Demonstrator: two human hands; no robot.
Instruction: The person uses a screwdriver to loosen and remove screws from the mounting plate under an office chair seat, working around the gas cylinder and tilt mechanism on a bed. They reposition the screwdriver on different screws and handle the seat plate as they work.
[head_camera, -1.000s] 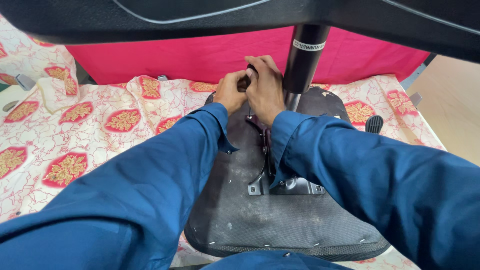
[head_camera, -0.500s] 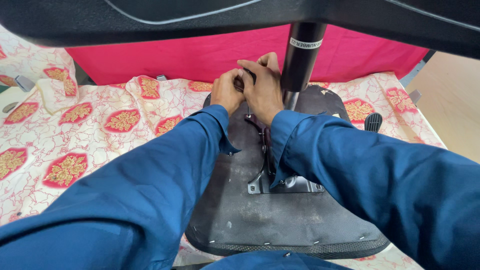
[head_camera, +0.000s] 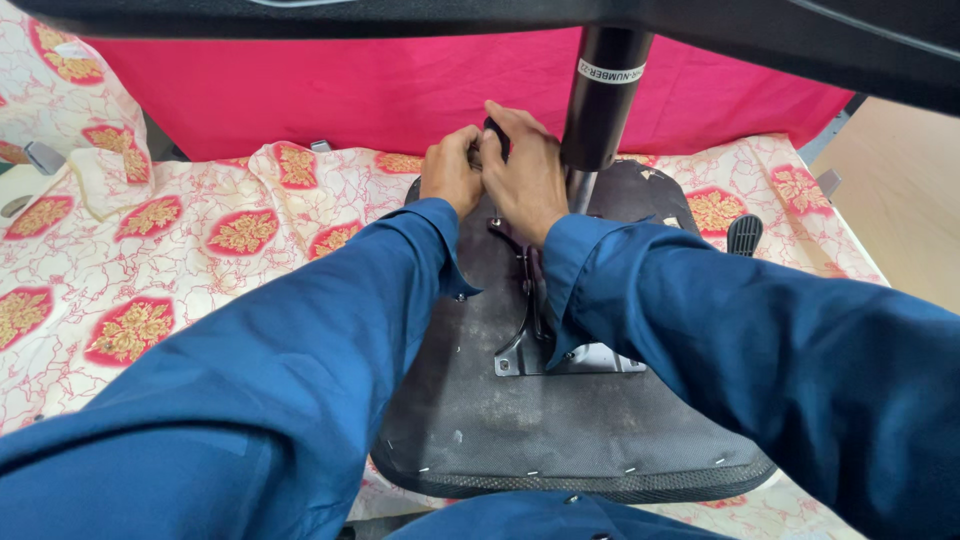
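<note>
Working at the far edge of the upturned seat base (head_camera: 560, 440), we have both hands bunched together just left of the black gas-lift column (head_camera: 600, 100), which rises from the base and serves as our marker for everything else. Our left hand (head_camera: 452, 170) and right hand (head_camera: 525, 175) touch each other, fingers curled around a small dark knob (head_camera: 494, 130) that shows between them; how firmly either hand clamps it we cannot tell, since the fingers hide most of it. Pairing the hands this way likely steadies the part against turning force. Nearer to us than the column, a metal mounting plate (head_camera: 590, 355) lies flat on the base. Right of the column a black lever paddle (head_camera: 744, 233) sticks out. Beneath it all, a patterned cloth (head_camera: 200, 250) cushions the seat, and behind the column hangs a pink cloth (head_camera: 350, 90).
</note>
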